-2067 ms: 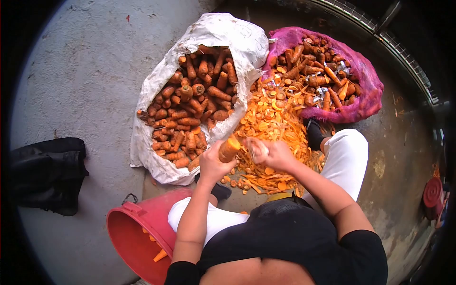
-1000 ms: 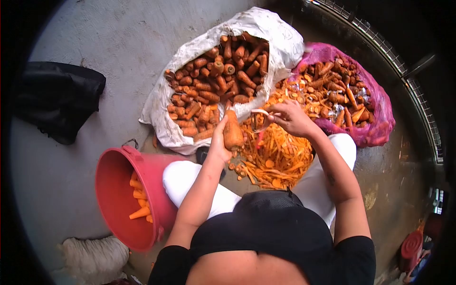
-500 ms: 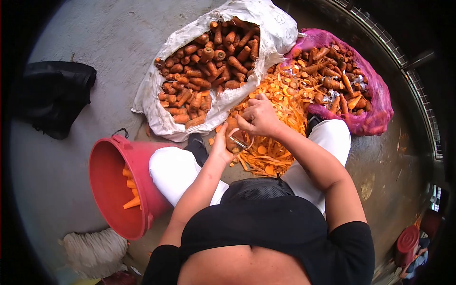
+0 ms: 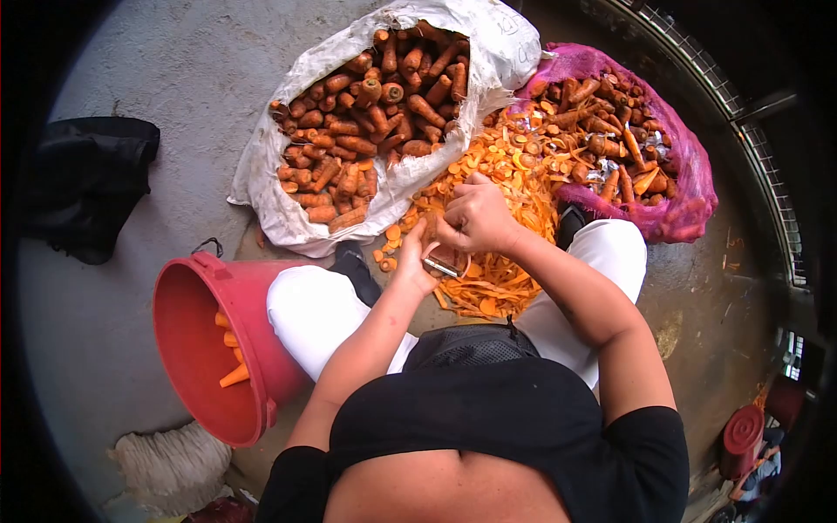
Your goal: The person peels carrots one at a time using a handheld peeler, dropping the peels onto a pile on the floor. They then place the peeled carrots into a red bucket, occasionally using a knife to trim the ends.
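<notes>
My left hand is closed round a carrot, its fingers partly hidden. The fingers of my right hand are curled in beside it, closed on a peeler with a pinkish frame and a metal blade, which lies close to my left palm. Orange peelings and cut carrot slices are heaped under and beyond both hands. Behind them a white sack lies open, full of unpeeled carrots.
A pink mesh sack of carrots stands at the right. Left of my knee, a tilted red bucket holds several peeled carrots. Black cloth and a pale sack lie left; a red-lidded container is near a person lower right.
The peeler and my hands have shifted slightly relative to each other, with both hands still close together. The surroundings appear moved slightly left in the view.
</notes>
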{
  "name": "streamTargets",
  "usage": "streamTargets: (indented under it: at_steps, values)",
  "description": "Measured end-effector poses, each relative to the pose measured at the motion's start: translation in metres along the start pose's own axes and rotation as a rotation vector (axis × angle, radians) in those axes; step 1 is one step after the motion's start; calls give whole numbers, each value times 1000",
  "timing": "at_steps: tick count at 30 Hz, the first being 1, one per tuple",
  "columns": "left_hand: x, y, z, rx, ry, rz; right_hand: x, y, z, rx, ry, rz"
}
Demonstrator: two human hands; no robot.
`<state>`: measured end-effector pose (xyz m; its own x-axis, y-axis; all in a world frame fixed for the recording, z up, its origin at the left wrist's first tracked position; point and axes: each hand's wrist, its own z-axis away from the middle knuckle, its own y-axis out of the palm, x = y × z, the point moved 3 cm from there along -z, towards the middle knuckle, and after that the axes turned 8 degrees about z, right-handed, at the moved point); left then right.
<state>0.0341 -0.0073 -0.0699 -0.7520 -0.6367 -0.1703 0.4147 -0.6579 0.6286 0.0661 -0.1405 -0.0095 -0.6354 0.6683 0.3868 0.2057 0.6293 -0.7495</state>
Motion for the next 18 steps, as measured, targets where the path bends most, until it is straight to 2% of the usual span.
streamTargets:
  at_steps: [9,18]
  values:
    - [-2,-4,-12,126,45,27,-3,2,2,-20,8,-19]
    - [-4,6,-7,26,103,-75,-12,11,3,47,96,-104]
